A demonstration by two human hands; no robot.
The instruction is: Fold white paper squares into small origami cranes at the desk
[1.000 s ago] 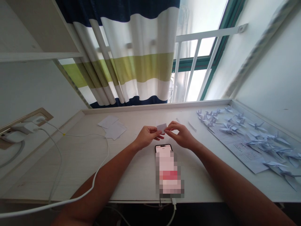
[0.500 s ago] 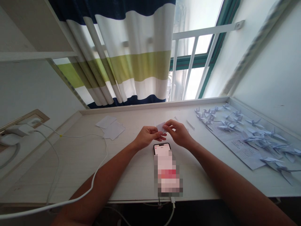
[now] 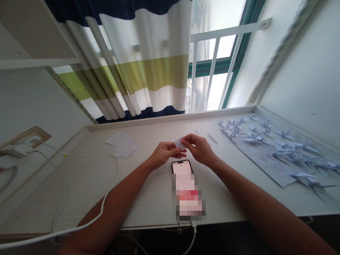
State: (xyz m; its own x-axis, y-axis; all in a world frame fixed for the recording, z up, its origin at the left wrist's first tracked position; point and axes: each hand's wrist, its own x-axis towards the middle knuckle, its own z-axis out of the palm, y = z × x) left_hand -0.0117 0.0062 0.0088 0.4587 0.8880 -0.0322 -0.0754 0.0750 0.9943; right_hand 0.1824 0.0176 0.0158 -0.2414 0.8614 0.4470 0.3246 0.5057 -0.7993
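Observation:
A small white piece of paper point(image 3: 179, 142) is held up between my two hands above the white desk point(image 3: 148, 184). My left hand point(image 3: 165, 153) pinches its left side, thumb on the near face. At its right side, my right hand point(image 3: 196, 146) grips it between thumb and fingers. Fingers cover much of the paper, so its exact folds cannot be made out. Just below the hands lies a phone point(image 3: 182, 166) with its screen lit and partly blurred.
Loose paper squares point(image 3: 126, 147) lie to the left. Several folded paper cranes point(image 3: 255, 139) crowd the right side, some on a printed sheet point(image 3: 265, 164). Thin paper strips point(image 3: 213, 138) lie behind my right hand. A white cable point(image 3: 110, 193) crosses my left forearm; another plugs into the phone.
The view has shifted slightly, so everything sits a little further left. Both hands keep hold of the paper, with my right fingers slightly repositioned along it.

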